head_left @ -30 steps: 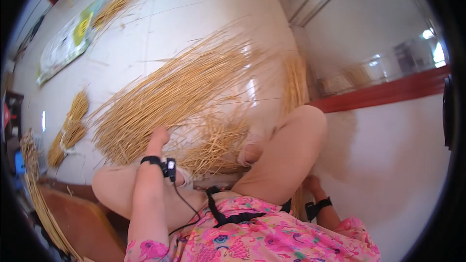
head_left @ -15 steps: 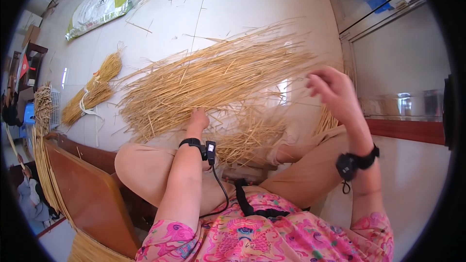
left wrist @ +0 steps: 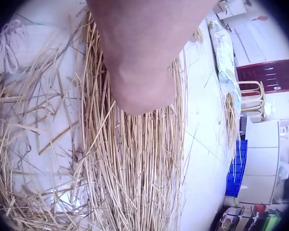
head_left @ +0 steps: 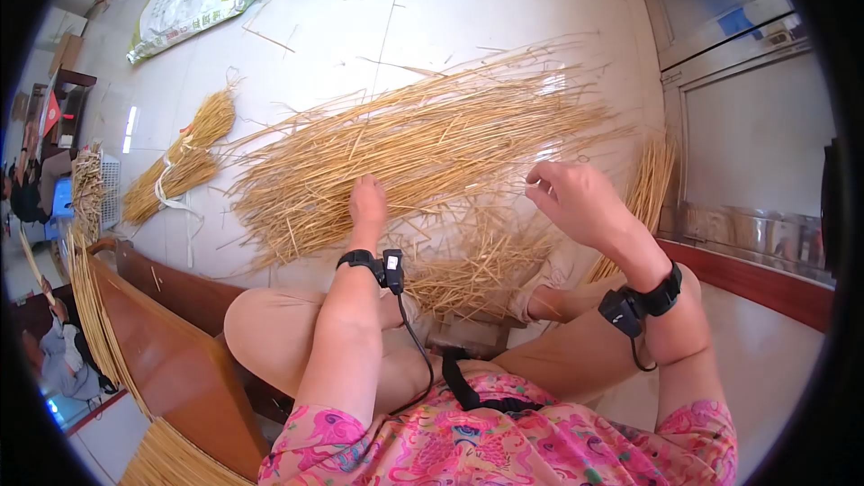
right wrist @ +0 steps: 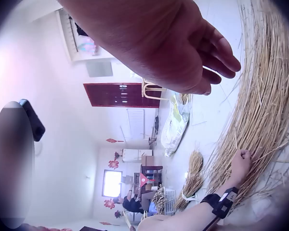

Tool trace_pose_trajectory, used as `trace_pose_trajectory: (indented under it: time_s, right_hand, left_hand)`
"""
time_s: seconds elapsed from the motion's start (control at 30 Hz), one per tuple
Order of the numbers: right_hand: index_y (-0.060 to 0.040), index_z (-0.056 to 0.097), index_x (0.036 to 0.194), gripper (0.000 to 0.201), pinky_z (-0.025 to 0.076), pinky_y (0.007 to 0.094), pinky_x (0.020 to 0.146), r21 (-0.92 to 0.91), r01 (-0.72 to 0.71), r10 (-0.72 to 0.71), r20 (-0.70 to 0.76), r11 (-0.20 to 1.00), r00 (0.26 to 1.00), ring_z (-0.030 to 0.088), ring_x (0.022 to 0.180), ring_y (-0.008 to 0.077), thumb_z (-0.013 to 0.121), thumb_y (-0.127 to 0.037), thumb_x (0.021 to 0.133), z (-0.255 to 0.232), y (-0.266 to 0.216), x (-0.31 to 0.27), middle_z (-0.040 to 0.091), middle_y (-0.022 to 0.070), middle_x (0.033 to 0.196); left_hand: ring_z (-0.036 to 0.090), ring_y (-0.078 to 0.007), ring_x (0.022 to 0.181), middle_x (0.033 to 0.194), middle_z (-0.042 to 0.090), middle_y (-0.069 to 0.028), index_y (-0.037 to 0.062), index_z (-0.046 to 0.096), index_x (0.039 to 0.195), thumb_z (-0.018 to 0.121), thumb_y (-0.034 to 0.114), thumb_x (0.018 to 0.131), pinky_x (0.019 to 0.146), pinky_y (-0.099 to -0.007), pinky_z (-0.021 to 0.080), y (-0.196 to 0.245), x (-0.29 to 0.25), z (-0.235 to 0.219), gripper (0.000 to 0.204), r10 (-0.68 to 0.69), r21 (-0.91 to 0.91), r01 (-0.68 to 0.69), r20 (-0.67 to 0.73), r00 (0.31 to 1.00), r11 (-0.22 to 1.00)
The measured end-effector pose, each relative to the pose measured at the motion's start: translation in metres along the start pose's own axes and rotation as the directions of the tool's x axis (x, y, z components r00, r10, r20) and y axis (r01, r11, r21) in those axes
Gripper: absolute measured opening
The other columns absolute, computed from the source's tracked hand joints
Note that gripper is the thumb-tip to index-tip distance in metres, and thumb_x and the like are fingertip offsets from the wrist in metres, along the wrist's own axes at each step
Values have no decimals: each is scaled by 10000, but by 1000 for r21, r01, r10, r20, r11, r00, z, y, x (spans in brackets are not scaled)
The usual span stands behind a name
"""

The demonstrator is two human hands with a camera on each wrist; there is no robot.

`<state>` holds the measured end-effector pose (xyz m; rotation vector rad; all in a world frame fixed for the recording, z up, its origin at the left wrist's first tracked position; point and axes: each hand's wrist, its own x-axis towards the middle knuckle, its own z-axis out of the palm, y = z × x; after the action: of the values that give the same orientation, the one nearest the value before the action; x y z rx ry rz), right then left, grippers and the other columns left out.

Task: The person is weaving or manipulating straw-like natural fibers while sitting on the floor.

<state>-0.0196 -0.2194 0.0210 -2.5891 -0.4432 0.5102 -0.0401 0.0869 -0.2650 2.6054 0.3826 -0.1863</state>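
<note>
A wide layer of loose straw (head_left: 423, 144) lies spread over the tiled floor in front of the person. The left hand (head_left: 367, 202) is down on its near side; in the right wrist view its fingers (right wrist: 245, 154) curl in among the stalks and grip some. From the left wrist, mostly the back of that hand (left wrist: 142, 91) shows, its fingertips hidden. The right hand (head_left: 576, 202) hovers above the near right part of the layer, fingers loosely bent, nothing in them. Short broken straw (head_left: 477, 261) is heaped between the person's feet.
A tied straw bundle (head_left: 184, 157) lies to the left, a printed sack (head_left: 193, 4) beyond it. More straw (head_left: 648, 193) rests along the cabinet at right. A wooden board (head_left: 166, 351) stands beside the left knee. Another person (right wrist: 132, 202) is farther back.
The right hand has come up from beside the right thigh, swung forward, then lowered toward the spread straw. The left hand stays at the straw, slightly farther in. The head view has shifted.
</note>
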Motion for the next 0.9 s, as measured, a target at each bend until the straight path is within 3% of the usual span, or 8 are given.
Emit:
trace_pose_trajectory:
  time_s: [0.2,0.4,0.57,0.77,0.9]
  right_hand:
    - [-33,569,897,201,492,399,629,-86,1,-3,-21,996,1000,618,728,334,600,-215,818,4,-1,2,631,154,741]
    - [-31,600,941,212,481,403,686,-104,-78,88,99,992,991,606,771,340,572,-208,829,0,-9,4,637,147,811]
    - [-20,578,911,209,489,408,653,-101,3,0,30,995,1000,609,743,341,587,-210,823,1,-6,1,621,163,788]
    - [-14,564,901,210,490,411,634,-119,31,-30,7,992,1000,608,730,346,592,-205,820,0,-5,-2,612,172,781]
    - [-14,557,893,207,487,415,624,-113,40,-41,-8,993,999,605,710,354,595,-203,818,0,-2,-3,610,172,757]
  left_hand:
    - [516,-313,979,1002,503,-126,86,560,926,583,99,792,776,-423,470,8,20,-7,137,40,85,-38,-16,999,996]
    - [532,-323,971,1053,478,-127,101,581,956,522,64,809,769,-426,487,-6,31,4,164,89,257,-96,38,995,962]
    - [529,-315,986,1030,495,-116,103,596,937,512,67,815,768,-432,487,-16,30,8,152,65,304,-70,28,998,950]
    - [530,-295,969,945,531,-89,92,607,867,568,121,804,734,-439,475,-4,28,-5,80,201,208,-178,-96,975,962]
    - [544,-293,914,918,558,-80,94,626,816,605,127,788,715,-417,468,4,26,-18,48,344,209,-306,-178,922,929]
